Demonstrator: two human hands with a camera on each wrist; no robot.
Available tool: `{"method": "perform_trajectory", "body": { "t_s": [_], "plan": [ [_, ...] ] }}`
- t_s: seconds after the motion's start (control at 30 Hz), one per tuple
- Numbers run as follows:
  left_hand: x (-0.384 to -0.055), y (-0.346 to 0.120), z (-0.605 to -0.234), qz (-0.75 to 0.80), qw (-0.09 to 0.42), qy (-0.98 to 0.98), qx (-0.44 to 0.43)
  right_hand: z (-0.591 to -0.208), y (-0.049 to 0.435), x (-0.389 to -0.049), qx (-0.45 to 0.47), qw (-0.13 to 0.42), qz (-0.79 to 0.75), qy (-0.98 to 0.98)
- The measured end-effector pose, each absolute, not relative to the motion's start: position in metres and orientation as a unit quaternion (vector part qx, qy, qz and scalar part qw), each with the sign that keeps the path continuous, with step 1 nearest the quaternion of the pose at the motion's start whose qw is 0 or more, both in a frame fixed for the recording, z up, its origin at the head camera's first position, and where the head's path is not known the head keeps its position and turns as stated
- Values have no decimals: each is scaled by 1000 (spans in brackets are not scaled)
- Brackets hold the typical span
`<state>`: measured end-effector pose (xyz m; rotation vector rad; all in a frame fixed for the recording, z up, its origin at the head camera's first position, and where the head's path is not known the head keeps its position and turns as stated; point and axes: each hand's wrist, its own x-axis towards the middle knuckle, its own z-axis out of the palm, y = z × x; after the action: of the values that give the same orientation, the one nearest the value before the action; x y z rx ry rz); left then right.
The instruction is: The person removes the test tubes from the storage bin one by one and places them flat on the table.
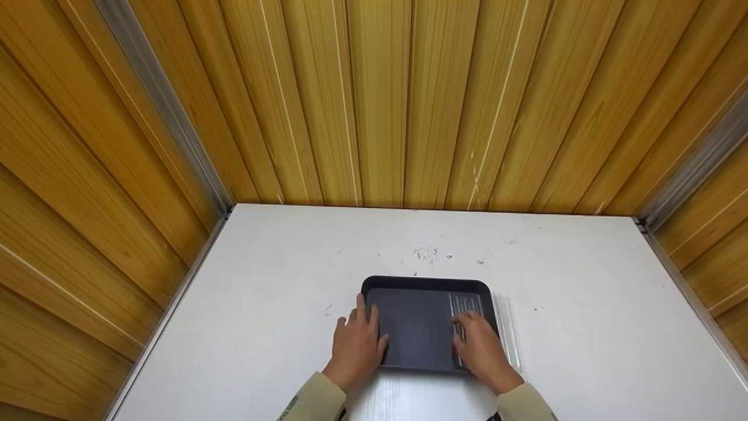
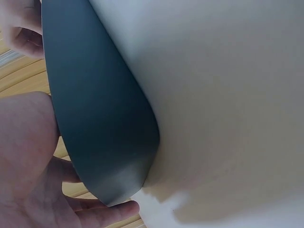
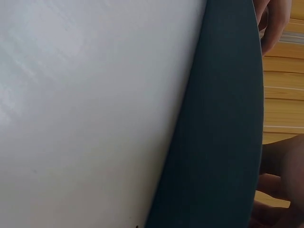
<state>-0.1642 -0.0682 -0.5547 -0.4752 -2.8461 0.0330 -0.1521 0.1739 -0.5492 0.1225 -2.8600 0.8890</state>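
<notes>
A dark rectangular tray (image 1: 409, 333) lies on the white table. Side by side along its right inner side lie several clear tube-like strips (image 1: 466, 302). My left hand (image 1: 355, 348) rests at the tray's left rim, fingers extended and spread, thumb over the inside. In the left wrist view, one finger reaches past the tray's outer corner (image 2: 114, 190). Over the clear strips is my right hand (image 1: 480, 349), its fingers bent and its thumb apart from the index finger. The tray wall (image 3: 213, 123) hides its fingertips in the right wrist view; I cannot tell whether they pinch a strip.
More clear strips (image 1: 507, 327) lie on the table just outside the tray's right side. Scuff marks dot the white tabletop (image 1: 292, 263) behind the tray. Wood-patterned panels (image 1: 380, 105) wall the table in at the back and both sides.
</notes>
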Motion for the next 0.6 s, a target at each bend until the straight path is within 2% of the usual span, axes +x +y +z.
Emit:
{"method": "perform_trajectory", "body": {
  "t_s": [0.6],
  "plan": [
    [-165, -67, -556, 6, 129, -978, -162, -546, 167, -153, 61, 74, 253, -963]
  ]
}}
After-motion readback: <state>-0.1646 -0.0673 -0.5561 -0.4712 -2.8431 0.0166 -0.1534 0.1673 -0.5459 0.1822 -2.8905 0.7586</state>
